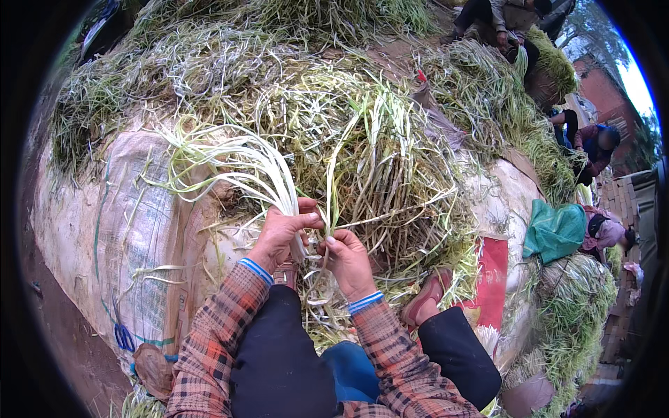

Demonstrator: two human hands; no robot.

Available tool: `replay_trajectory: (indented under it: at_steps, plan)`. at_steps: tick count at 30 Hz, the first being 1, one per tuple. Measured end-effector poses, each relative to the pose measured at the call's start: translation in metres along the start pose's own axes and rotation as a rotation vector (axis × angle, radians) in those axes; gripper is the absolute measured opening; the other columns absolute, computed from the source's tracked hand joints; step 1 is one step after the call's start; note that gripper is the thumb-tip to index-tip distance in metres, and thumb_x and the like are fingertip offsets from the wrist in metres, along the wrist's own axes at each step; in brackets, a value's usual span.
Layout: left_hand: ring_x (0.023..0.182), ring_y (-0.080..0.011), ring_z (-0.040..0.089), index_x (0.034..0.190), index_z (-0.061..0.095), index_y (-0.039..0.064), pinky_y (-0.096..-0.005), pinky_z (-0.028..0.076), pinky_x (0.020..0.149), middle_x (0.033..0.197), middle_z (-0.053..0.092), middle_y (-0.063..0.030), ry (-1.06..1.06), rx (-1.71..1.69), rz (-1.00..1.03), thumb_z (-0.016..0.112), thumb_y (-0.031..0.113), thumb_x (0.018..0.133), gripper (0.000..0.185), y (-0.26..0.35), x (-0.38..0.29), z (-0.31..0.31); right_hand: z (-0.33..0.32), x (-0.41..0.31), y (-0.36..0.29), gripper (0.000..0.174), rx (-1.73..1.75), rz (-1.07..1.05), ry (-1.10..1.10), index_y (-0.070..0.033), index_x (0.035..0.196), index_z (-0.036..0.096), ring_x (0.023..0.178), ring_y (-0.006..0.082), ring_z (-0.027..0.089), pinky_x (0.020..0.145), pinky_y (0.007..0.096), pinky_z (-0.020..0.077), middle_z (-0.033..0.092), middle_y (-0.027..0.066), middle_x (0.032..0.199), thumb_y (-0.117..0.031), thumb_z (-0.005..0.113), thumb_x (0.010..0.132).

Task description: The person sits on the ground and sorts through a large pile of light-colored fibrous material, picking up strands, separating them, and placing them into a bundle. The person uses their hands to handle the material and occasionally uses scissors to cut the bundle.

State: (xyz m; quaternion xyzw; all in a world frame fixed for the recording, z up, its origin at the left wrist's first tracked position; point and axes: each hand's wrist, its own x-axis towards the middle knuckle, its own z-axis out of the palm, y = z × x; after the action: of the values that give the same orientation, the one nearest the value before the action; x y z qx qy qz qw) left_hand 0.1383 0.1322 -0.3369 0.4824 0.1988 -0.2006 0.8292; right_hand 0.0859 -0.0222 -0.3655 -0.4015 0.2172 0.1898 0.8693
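Note:
My left hand [285, 230] is closed around a bundle of long pale stalks [261, 167], whose curling greenish ends fan out to the upper left. Close beside it, my right hand [347, 258] pinches a thin green-and-yellow stalk [331, 193] between thumb and fingers; the stalk rises upward from the fingertips. Beyond both hands lies a heap of loose plant stalks [387, 193], with brownish stems towards me and paler green leaves farther off.
Blue-handled scissors [124, 336] lie on a woven plastic sack [136, 230] at the left. Green plant piles [569, 308] stand at the right, near a green bag [555, 230]. Several people sit along the right side, one at the upper right [515, 21] holding stalks.

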Motion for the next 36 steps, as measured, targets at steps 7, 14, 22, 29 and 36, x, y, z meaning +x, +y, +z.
replay_trajectory:
  at_steps: [7, 14, 22, 29, 36]
  plan:
    - [0.047, -0.0141, 0.056, 0.086, 0.055, -0.001, -0.0220, 0.044, 0.037, 0.068, 0.061, -0.0096, 0.146, -0.159, 0.106, 0.063, -0.005, 0.073, 0.016, -0.012, -0.004, 0.011, 0.001, -0.005, 0.015, 0.004, 0.018, -0.195, 0.084, -0.007, 0.088, 0.057, 0.074, 0.0122, 0.057, 0.065, 0.0307, 0.0497, 0.061, 0.0022, 0.082, -0.004, 0.057, 0.085]
    - [0.053, -0.0153, 0.058, 0.091, 0.054, -0.002, -0.0236, 0.046, 0.041, 0.072, 0.061, -0.0106, 0.158, -0.280, 0.314, 0.060, -0.003, 0.077, 0.015, -0.001, -0.014, -0.014, -0.096, 0.003, 0.006, 0.009, -0.415, -0.189, 0.596, -0.005, 0.075, 0.056, 0.059, 0.0107, 0.055, 0.046, 0.0253, 0.0442, 0.057, 0.0012, 0.066, -0.008, 0.056, 0.084]
    - [0.056, -0.0138, 0.058, 0.091, 0.057, -0.001, -0.0231, 0.046, 0.045, 0.073, 0.062, -0.0091, 0.006, -0.177, 0.102, 0.063, 0.001, 0.077, 0.015, -0.007, -0.020, -0.011, -0.016, 0.000, -0.020, 0.024, -1.036, -0.454, -0.132, 0.003, 0.093, 0.064, 0.076, 0.0140, 0.057, 0.071, 0.0265, 0.0448, 0.061, 0.0057, 0.081, -0.017, 0.063, 0.081]
    - [0.053, -0.0146, 0.058, 0.090, 0.056, -0.001, -0.0233, 0.047, 0.044, 0.071, 0.062, -0.0098, 0.049, -0.202, 0.139, 0.063, -0.001, 0.075, 0.016, -0.005, -0.027, -0.016, -0.021, 0.013, 0.014, 0.009, -0.286, -0.067, -0.004, 0.000, 0.075, 0.061, 0.059, 0.0078, 0.053, 0.056, 0.0230, 0.0436, 0.060, 0.0008, 0.068, -0.008, 0.062, 0.081]
    - [0.055, -0.0140, 0.059, 0.083, 0.059, -0.001, -0.0231, 0.048, 0.045, 0.069, 0.061, -0.0094, -0.006, -0.107, 0.146, 0.063, -0.002, 0.074, 0.009, -0.004, -0.026, -0.018, -0.061, -0.003, -0.003, 0.028, -1.846, -0.107, 0.357, -0.003, 0.090, 0.064, 0.079, 0.0343, 0.059, 0.074, 0.0388, 0.0469, 0.061, 0.0185, 0.082, -0.024, 0.067, 0.072]
